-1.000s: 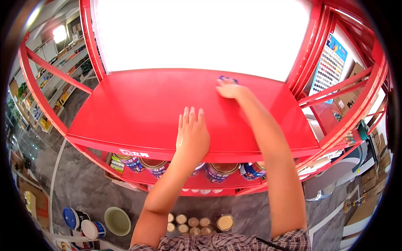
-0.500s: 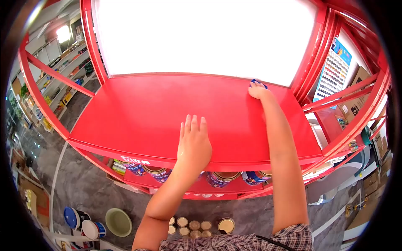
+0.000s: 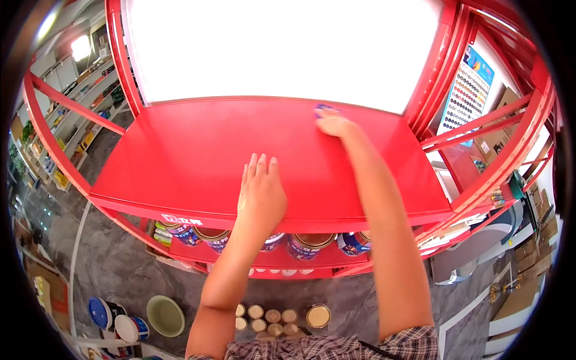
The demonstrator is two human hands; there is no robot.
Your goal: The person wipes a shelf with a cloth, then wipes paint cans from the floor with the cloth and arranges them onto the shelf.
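A red metal shelf stretches across the view in front of me. Near its back edge, right of the middle, my right hand presses a bunched blue-purple cloth against the surface. Only the cloth's far edge shows past my fingers. My left hand is over the front middle of the shelf, fingers stretched out and holding nothing. Whether its palm rests on the metal I cannot tell.
Several paint cans stand on the level below. On the floor are a green basin, paint buckets and several small tins. Red frame posts rise at both sides. A colour chart hangs at right.
My right hand has slid left along the back of the shelf with the cloth. My left hand stays over the front middle. The whole view has shifted slightly.
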